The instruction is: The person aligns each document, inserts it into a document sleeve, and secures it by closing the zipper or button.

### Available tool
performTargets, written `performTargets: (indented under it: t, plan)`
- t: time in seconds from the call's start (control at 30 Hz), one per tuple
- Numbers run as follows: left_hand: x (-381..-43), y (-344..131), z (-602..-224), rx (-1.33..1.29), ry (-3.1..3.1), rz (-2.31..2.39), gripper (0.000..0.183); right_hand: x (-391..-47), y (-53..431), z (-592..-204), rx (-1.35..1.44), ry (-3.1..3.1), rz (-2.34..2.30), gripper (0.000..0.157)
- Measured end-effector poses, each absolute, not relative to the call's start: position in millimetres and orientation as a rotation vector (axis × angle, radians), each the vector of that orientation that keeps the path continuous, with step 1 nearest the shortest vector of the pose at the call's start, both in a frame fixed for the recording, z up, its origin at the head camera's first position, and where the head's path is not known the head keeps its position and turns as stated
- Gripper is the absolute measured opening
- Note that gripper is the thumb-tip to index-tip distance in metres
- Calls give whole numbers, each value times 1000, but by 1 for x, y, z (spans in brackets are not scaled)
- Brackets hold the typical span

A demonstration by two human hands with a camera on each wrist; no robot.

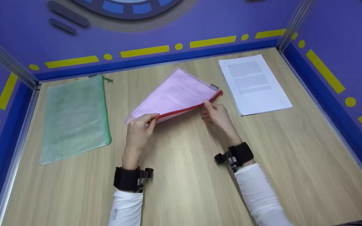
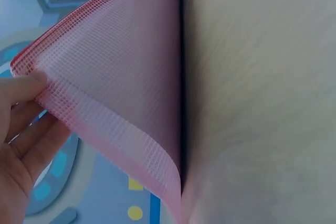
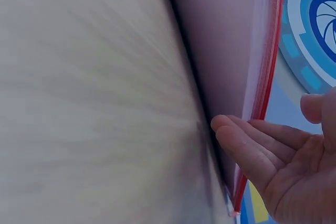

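A pink mesh zipper pouch [image 1: 174, 92] with a red zipper edge is partly lifted off the table, its near side raised and bent. My left hand [image 1: 139, 130] pinches the pouch's near left corner between thumb and fingers; the left wrist view shows the thumb [image 2: 26, 85] on the mesh. Along the red edge, toward its right end, is my right hand [image 1: 217, 116]. In the right wrist view its fingers [image 3: 262, 148] stretch out nearly straight at the pouch's underside, and the thumb stands apart from them. Whether those fingers touch the pouch is hard to tell.
A green mesh zipper pouch [image 1: 75, 116] lies flat on the left of the wooden table [image 1: 181, 185]. To the right lies a stack of printed paper [image 1: 256, 86]. Purple and blue panels [image 1: 149, 40] wall the table at the back and both sides.
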State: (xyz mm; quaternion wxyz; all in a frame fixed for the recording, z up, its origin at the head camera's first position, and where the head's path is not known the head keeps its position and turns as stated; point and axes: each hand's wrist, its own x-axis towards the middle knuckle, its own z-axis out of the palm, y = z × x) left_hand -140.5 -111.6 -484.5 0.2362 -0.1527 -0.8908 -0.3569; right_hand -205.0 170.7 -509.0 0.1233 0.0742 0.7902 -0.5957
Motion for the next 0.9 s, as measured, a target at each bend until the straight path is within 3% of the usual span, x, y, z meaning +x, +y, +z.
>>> performTargets:
  t: [0.2,0.33,0.63,0.9]
  plan:
    - [-138,-84,-492,-660,-2513,-916,14,-203,159,-513,324,2062,-1858,68]
    - [-134,-68,-497,-754,-2543,-859,15,-202,148,-516,333,1921,-1910,63]
    - [-131,-53,-504,-806,-2609,-836,15,-202,140,-521,438,1756,-2061,37]
    - [-136,-61,-505,-807,-2605,-910,16,-205,149,-524,457,1865,-2062,42]
